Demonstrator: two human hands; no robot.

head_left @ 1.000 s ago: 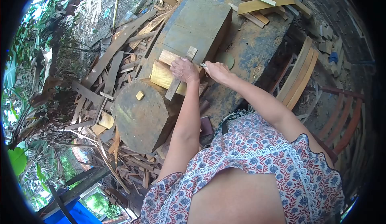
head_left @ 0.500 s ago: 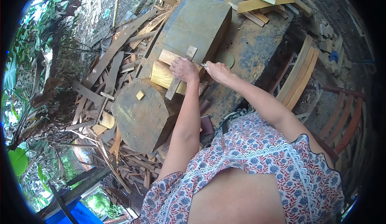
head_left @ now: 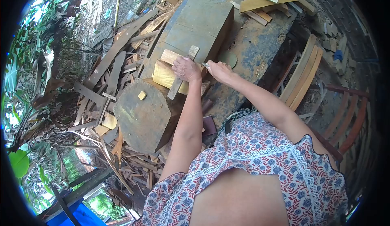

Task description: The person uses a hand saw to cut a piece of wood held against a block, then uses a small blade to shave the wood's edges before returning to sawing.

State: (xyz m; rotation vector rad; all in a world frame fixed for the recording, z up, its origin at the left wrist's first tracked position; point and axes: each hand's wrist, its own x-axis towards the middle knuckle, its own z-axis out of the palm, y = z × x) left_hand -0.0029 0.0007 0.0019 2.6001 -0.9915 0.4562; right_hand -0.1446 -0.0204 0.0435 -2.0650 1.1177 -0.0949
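Note:
My left hand (head_left: 187, 69) is closed over a narrow wooden strip (head_left: 175, 89), pressing it across a pale yellow wood block (head_left: 163, 75). The strip's far end sticks out beyond my fingers. Close by on the right, my right hand (head_left: 219, 72) is closed around a small, thin object (head_left: 206, 65). Only its pale tip shows, so its kind cannot be made out. A second light wood piece (head_left: 169, 56) lies against the far side of the block, next to a large grey wooden block (head_left: 199, 23).
A round stump (head_left: 142, 120) with a small wood chip (head_left: 142, 95) stands at near left. Scrap wood (head_left: 122, 69) is heaped on the left. Planks (head_left: 268, 2) lie on the dark workbench (head_left: 260, 35) at the back. A wooden chair (head_left: 349, 122) stands at right.

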